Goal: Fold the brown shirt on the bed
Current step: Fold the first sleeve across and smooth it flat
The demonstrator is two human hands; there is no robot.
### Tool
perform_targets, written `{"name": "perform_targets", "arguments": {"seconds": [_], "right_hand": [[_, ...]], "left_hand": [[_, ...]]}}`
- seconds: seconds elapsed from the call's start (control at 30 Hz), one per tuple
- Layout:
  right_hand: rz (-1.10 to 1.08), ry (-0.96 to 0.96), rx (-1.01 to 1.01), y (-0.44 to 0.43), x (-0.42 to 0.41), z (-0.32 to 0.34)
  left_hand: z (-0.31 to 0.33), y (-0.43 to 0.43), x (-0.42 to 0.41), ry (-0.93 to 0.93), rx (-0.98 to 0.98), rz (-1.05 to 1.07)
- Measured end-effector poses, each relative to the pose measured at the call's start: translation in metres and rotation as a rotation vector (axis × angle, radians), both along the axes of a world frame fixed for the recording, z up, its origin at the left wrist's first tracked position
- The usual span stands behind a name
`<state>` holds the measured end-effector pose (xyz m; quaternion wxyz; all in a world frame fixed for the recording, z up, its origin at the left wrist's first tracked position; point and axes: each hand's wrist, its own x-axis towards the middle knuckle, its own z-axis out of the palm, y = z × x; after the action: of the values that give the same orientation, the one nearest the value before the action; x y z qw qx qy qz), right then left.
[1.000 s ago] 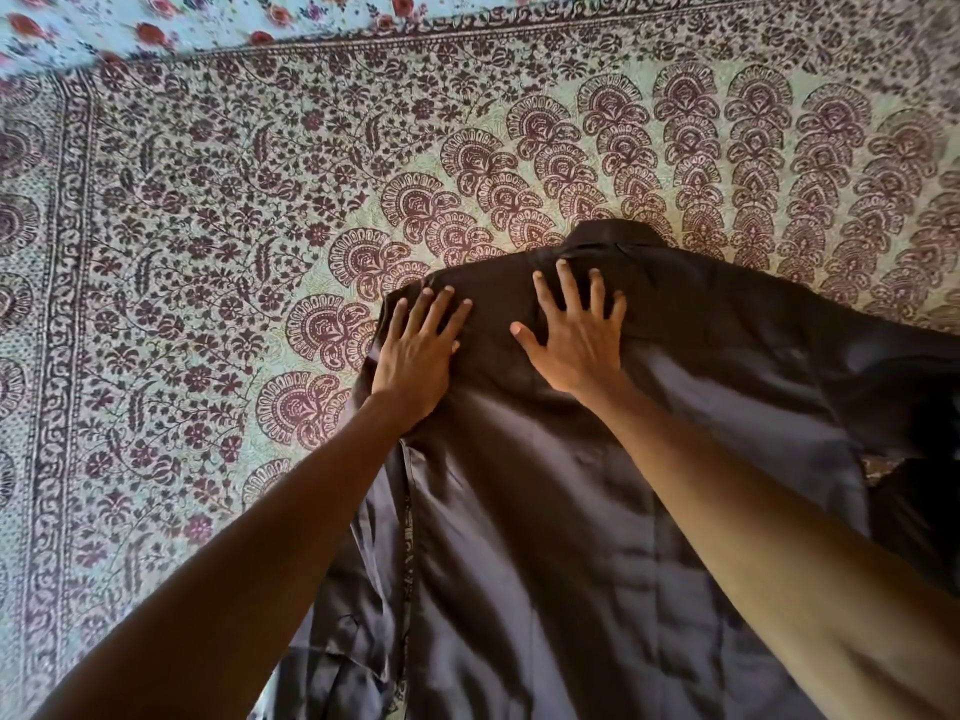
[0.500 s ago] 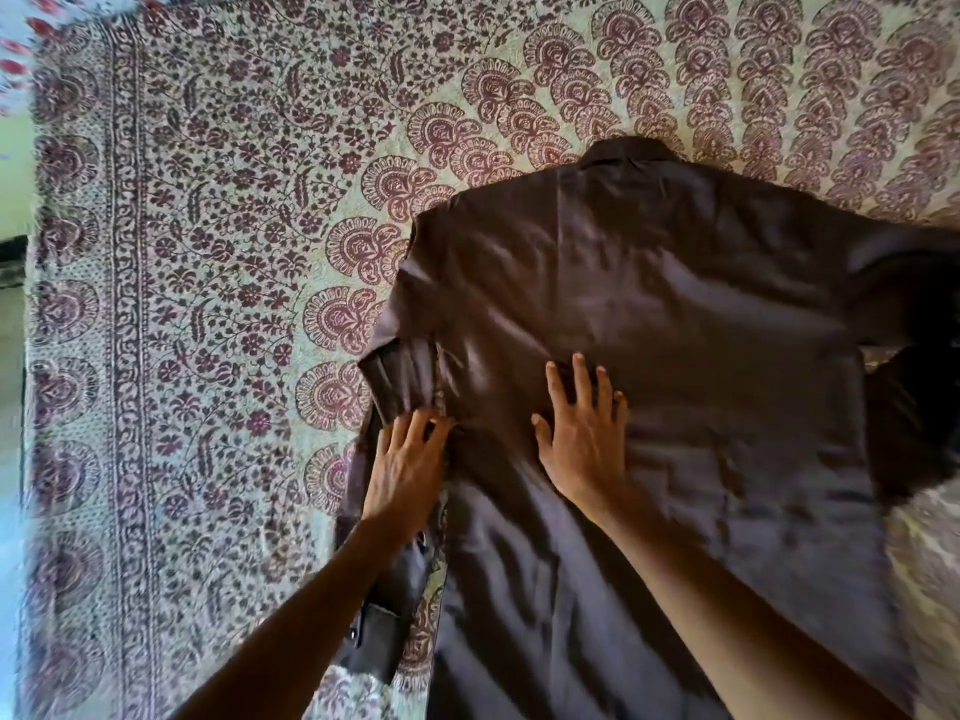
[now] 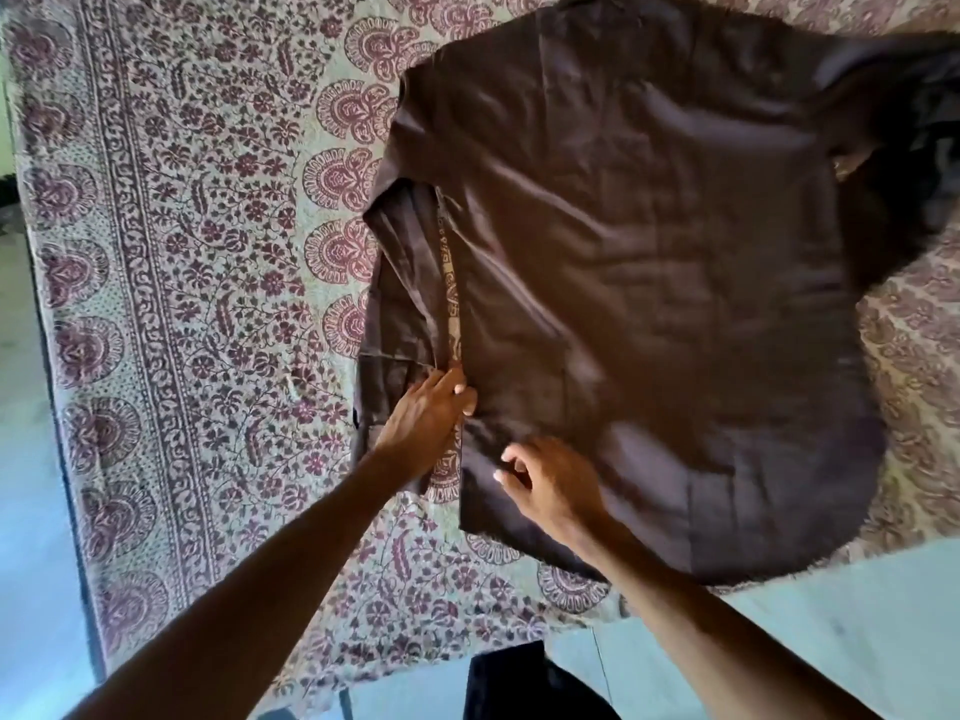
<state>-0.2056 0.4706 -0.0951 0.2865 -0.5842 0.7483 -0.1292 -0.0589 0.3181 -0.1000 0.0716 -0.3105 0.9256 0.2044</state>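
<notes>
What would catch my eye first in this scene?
A big brown shirt lies spread across a bedspread printed with maroon flowers, filling the upper right. At its near left edge, the left hand touches the sleeve, and the right hand is poised over the bottom corner.
</notes>
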Motion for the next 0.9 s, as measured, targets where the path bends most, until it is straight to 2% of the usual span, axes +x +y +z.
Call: {"name": "perform_targets", "arguments": {"seconds": [0.1, 0.17, 0.3, 0.43, 0.6, 0.73, 0.9], "right_hand": [[0.087, 0.043, 0.120, 0.035, 0.028, -0.008], [0.116, 0.132, 0.127, 0.050, 0.041, -0.013], [0.042, 0.270, -0.129, 0.067, 0.060, -0.021], [-0.028, 0.310, -0.192, 0.069, 0.076, -0.016], [-0.131, 0.325, -0.091, 0.077, 0.093, -0.005], [-0.211, 0.272, -0.080, 0.091, 0.109, -0.010], [-0.297, 0.217, -0.066, 0.096, 0.113, -0.005]], "left_hand": [[0.006, 0.028, 0.008, 0.119, 0.163, 0.252], [0.008, 0.046, 0.009, 0.169, 0.265, 0.411], [0.000, 0.066, 0.010, 0.089, 0.348, 0.559], [0.000, 0.079, 0.013, 0.077, 0.417, 0.578], [-0.001, 0.097, 0.040, 0.112, 0.471, 0.512], [-0.008, 0.110, 0.067, 0.228, 0.726, 0.496], [-0.010, 0.115, 0.073, 0.230, 0.662, 0.481]]}}
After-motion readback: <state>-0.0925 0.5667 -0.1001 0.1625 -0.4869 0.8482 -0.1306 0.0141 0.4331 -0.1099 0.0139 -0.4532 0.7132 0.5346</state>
